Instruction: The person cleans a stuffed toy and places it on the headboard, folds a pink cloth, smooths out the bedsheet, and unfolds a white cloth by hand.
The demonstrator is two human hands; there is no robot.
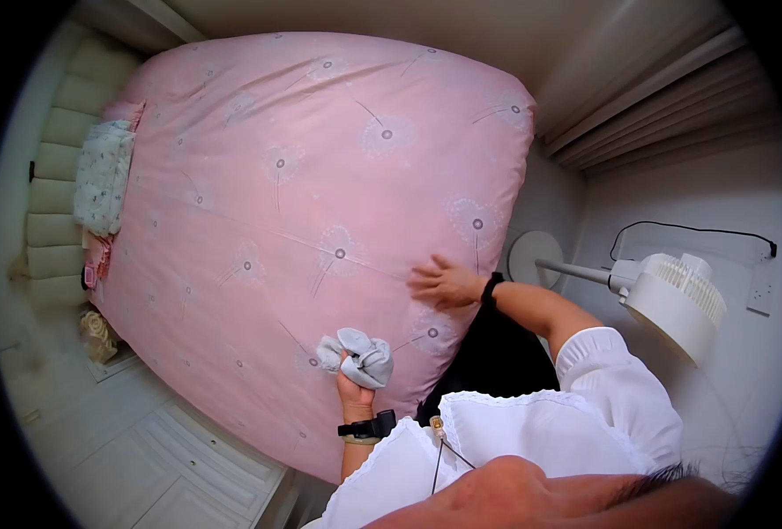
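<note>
My left hand (352, 394), with a black band on its wrist, is closed around a bunched pale grey cloth (369, 363). The cloth is held at the near side of the bed, over the pink bedspread (232, 194) with its dandelion print. To the right of it, my right hand (445, 284) rests on the bedspread near the bed's right end, palm down and fingers spread. Nothing shows in that hand, and a dark band circles its wrist. Part of the left hand's fingers is hidden by the cloth.
A white standing fan (673, 300) stands right of my right arm. At the far left, a patterned pillow (104, 176) lies against the padded headboard (56, 212). White cabinet drawers (188, 467) stand at lower left, and curtains (673, 106) hang at upper right.
</note>
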